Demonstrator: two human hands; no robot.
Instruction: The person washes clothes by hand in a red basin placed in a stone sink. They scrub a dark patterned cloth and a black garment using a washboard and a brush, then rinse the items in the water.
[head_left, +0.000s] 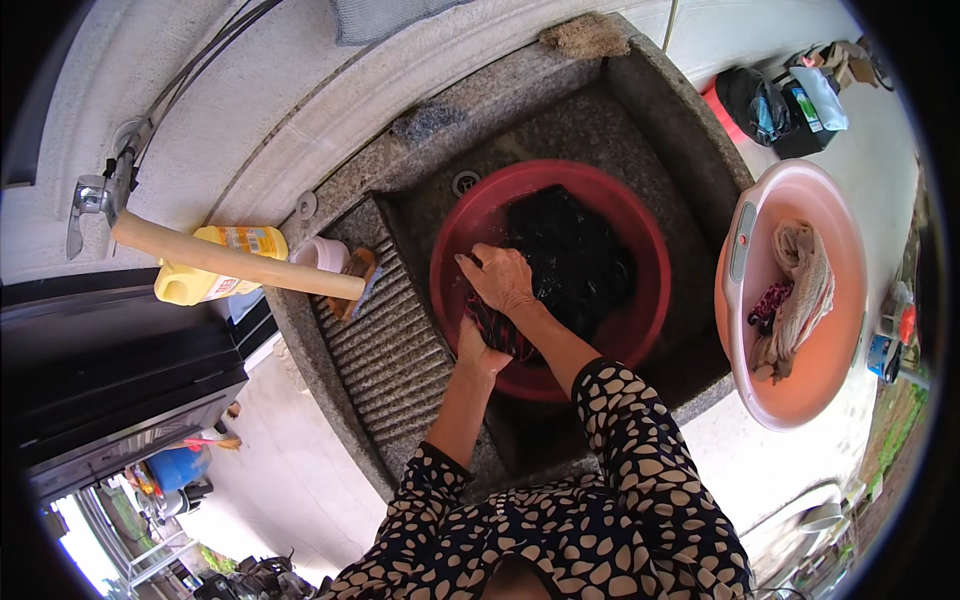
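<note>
A red plastic basin (655, 265) sits in a grey stone sink and holds water and a soaked black garment (575, 255). At the basin's left rim, my left hand (483, 350) is closed around a dark cloth with a red pattern (490, 325). My right hand (497, 275) lies just above it, fingers bent over the upper end of the same cloth. What is under the right palm is hidden. Both hands are over the basin, left of the black garment.
Left of the basin is a ribbed stone washboard (385, 355) with a scrubbing brush (355, 280). A yellow bottle (225, 265) stands beyond it, under a tap (92, 200) with a beige hose (240, 262). On the right, a pink basin (840, 330) contains light cloth (800, 290).
</note>
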